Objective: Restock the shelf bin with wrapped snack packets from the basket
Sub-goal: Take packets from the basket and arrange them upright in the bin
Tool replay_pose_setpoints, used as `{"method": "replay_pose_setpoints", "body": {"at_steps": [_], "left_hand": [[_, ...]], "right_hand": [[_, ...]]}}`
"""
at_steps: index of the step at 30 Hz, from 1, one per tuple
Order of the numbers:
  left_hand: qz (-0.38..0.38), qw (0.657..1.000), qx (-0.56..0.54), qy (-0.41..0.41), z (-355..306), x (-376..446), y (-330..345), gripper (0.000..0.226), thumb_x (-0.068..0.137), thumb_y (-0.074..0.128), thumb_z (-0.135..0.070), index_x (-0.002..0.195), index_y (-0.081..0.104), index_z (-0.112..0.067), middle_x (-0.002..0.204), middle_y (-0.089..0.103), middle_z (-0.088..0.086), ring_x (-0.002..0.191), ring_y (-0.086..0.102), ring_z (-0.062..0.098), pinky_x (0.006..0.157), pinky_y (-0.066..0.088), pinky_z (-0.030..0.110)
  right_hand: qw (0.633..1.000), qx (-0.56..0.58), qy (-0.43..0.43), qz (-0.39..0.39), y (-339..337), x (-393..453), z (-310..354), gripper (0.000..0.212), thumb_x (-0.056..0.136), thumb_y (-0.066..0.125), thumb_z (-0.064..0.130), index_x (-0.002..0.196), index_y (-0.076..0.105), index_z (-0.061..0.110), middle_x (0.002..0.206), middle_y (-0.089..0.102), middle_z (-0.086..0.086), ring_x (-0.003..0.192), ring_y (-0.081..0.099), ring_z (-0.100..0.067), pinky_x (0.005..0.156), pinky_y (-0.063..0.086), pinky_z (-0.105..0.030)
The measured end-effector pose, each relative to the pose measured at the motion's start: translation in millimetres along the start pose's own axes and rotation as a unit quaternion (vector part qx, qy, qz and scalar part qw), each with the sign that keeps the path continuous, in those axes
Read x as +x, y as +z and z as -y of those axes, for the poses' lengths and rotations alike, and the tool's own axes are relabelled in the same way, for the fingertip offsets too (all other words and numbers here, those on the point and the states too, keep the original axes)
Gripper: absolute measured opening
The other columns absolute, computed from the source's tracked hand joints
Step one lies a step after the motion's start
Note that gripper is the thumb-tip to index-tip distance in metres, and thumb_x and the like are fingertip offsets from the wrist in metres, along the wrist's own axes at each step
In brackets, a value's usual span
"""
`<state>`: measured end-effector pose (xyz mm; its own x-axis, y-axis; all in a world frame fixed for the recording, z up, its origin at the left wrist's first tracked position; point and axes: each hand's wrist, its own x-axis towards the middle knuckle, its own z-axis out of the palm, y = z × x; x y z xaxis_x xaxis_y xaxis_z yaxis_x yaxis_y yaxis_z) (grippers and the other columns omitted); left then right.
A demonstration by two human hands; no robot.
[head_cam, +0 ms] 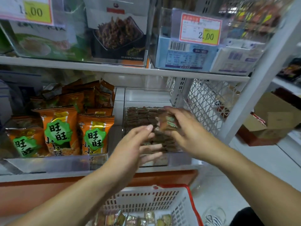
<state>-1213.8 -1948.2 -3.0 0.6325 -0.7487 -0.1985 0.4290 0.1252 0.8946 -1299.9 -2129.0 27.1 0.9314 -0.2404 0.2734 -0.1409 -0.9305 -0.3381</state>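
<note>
A clear shelf bin [177,158] on the lower shelf holds rows of small brown wrapped snack packets [141,113]. My right hand [182,129] hovers over the bin, shut on a small stack of wrapped packets [168,122] with green and orange labels. My left hand [138,144] is beside it at the bin's front, fingers spread and holding nothing. Below, a white basket with a red rim [190,198] holds several loose wrapped packets [135,218] at the bottom of the view.
Orange snack bags [60,131] fill the bin to the left. The upper shelf [114,67] carries clear bins with price tags [201,29]. A white mesh side panel [203,101] and slanted upright [254,88] stand right. Cardboard boxes [270,118] sit on the floor.
</note>
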Motion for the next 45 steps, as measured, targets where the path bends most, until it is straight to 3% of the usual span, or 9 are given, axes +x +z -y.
{"method": "replay_pose_setpoints", "body": {"at_steps": [2,4,6,9,13,20,31,37,45], "left_hand": [[0.008,0.966,0.241,0.095,5.0,-2.1,-7.9,0.047,0.082,0.075,-0.058,0.124,0.063,-0.042,0.128,0.067,-0.02,0.116,0.065,-0.001,0.101,0.054,0.033],[0.038,0.843,0.506,0.178,13.5,-2.7,-15.0,0.058,0.085,0.066,-0.062,0.139,0.045,-0.051,0.142,0.048,-0.034,0.132,0.042,-0.013,0.112,0.036,0.022],[0.075,0.722,0.657,0.202,24.7,2.9,-22.3,0.074,0.092,0.062,-0.06,0.154,0.025,-0.046,0.159,0.029,-0.025,0.147,0.02,-0.004,0.118,0.015,0.019],[0.116,0.655,0.73,0.157,30.4,6.1,-28.7,0.087,0.095,0.061,-0.058,0.162,0.009,-0.036,0.168,0.019,-0.012,0.156,0.006,0.01,0.115,-0.008,0.019],[0.11,0.652,0.733,0.16,33.0,6.6,-33.8,0.091,0.093,0.06,-0.061,0.162,0.006,-0.036,0.168,0.02,-0.01,0.156,0.01,0.012,0.121,-0.005,0.025],[0.112,0.62,0.754,0.183,37.2,3.1,-39.2,0.09,0.095,0.055,-0.061,0.161,-0.001,-0.037,0.163,0.025,-0.011,0.15,0.019,0.014,0.126,0.008,0.032],[0.096,0.63,0.737,0.223,43.3,5.9,-43.4,0.089,0.095,0.056,-0.06,0.161,0.0,-0.039,0.16,0.028,-0.014,0.148,0.022,0.01,0.125,0.009,0.029],[0.082,0.616,0.745,0.242,43.3,0.5,-46.1,0.089,0.095,0.054,-0.062,0.163,0.006,-0.031,0.168,0.017,-0.011,0.155,0.003,0.006,0.115,-0.02,0.018],[0.086,0.591,0.772,0.218,55.2,-5.6,-48.6,0.105,0.091,0.056,-0.063,0.162,-0.014,-0.029,0.172,0.0,-0.007,0.156,-0.011,0.01,0.12,-0.02,0.03]], "right_hand": [[0.966,-0.255,0.016,0.041,-4.2,13.3,-19.7,0.064,0.096,0.053,0.029,0.153,0.032,0.013,0.142,0.05,-0.009,0.129,0.044,-0.03,0.108,0.035,-0.037],[0.918,-0.365,0.069,0.138,3.9,25.3,-32.6,0.057,0.099,0.041,0.023,0.153,0.03,0.009,0.143,0.048,-0.012,0.131,0.042,-0.032,0.106,0.033,-0.039],[0.907,-0.357,0.122,0.189,16.8,37.0,-39.2,0.049,0.101,0.037,0.017,0.148,0.036,0.003,0.145,0.045,-0.017,0.135,0.038,-0.034,0.111,0.027,-0.042],[0.9,-0.343,0.137,0.23,38.3,49.3,-47.0,0.044,0.102,0.038,0.012,0.144,0.042,0.001,0.149,0.041,-0.022,0.137,0.036,-0.036,0.113,0.026,-0.044],[0.878,-0.389,0.108,0.257,54.0,55.5,-58.1,0.051,0.103,0.032,0.012,0.152,0.03,0.002,0.154,0.039,-0.02,0.139,0.036,-0.037,0.116,0.026,-0.045],[0.828,-0.469,0.17,0.258,79.1,61.6,-69.1,0.059,0.107,0.015,0.02,0.158,-0.013,0.008,0.167,-0.015,-0.012,0.153,-0.016,-0.035,0.124,-0.01,-0.051],[0.829,-0.489,0.148,0.227,66.5,65.9,-60.9,0.053,0.106,0.033,0.023,0.158,0.026,0.011,0.167,0.016,-0.015,0.154,0.003,-0.04,0.124,-0.003,-0.054],[0.93,-0.298,0.172,0.132,23.0,50.3,-28.9,0.03,0.097,0.048,-0.002,0.125,0.059,-0.002,0.125,0.064,-0.019,0.113,0.064,-0.032,0.09,0.05,-0.036],[0.923,-0.126,0.21,0.298,37.0,16.6,-25.1,0.033,0.102,0.04,0.005,0.109,0.066,-0.012,0.116,0.065,-0.026,0.104,0.06,-0.037,0.078,0.044,-0.036]]}}
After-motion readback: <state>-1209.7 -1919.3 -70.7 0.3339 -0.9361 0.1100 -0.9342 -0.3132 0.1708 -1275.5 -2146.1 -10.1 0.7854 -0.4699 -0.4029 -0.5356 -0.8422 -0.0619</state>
